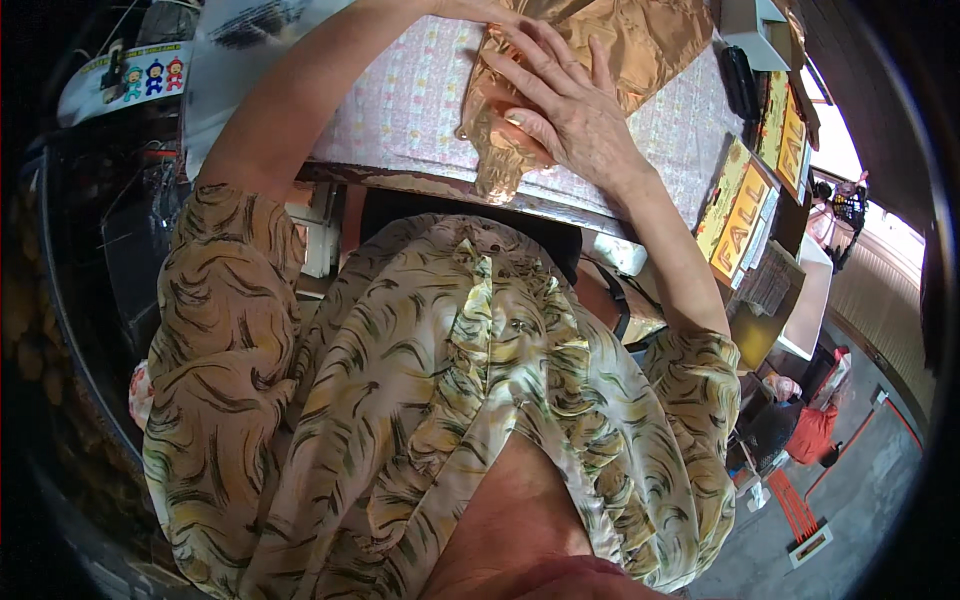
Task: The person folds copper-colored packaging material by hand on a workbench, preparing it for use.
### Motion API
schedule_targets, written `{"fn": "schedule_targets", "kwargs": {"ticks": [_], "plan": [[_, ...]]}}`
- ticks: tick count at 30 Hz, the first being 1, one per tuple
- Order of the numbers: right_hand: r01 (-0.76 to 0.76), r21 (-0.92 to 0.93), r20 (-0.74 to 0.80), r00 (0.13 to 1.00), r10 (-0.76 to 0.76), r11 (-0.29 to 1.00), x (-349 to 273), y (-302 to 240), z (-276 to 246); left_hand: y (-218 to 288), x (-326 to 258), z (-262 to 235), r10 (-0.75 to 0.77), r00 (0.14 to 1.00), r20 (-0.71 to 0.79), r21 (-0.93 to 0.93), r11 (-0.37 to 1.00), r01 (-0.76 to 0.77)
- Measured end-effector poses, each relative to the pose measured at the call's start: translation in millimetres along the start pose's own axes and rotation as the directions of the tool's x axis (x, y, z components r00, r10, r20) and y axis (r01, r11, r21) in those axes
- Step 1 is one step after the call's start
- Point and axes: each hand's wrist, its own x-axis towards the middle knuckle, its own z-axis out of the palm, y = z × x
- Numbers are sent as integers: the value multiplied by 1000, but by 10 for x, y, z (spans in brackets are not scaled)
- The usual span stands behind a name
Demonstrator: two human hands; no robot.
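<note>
A shiny copper-coloured foil sheet [650, 50] lies flat and creased on a table with a pale pink patterned cover [400, 110]. Its narrow crumpled end [498, 175] reaches the table's near edge. My right hand [585, 125] rests palm down on the foil, fingers stretched out and a little apart. At the top edge of the view, my left hand [475, 8] reaches in over the foil's left side, close to the right fingertips. The picture's edge cuts it off, and its fingers do not show clearly enough to read.
Clear plastic [235, 60] lies on the table's left part. To the right are a black case-like object [740, 80], a white box [752, 30] and yellow boxes [735, 215]. A red item [812, 435] sits lower right above a grey floor [870, 520].
</note>
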Motion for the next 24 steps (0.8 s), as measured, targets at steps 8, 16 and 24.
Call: {"fn": "schedule_targets", "kwargs": {"ticks": [8,16,24], "plan": [[99,-39,120,988,-94,994,-20,-48,88,63,10,-38,-22,1000,-5,-40,999,22],[-95,125,-83,991,105,988,-259,-8,-7,22,11,22,-27,1000,-17,-88,996,25],[-181,-182,-33,983,178,966,-390,187,1,20,27,16,-56,998,-7,-152,987,54]]}}
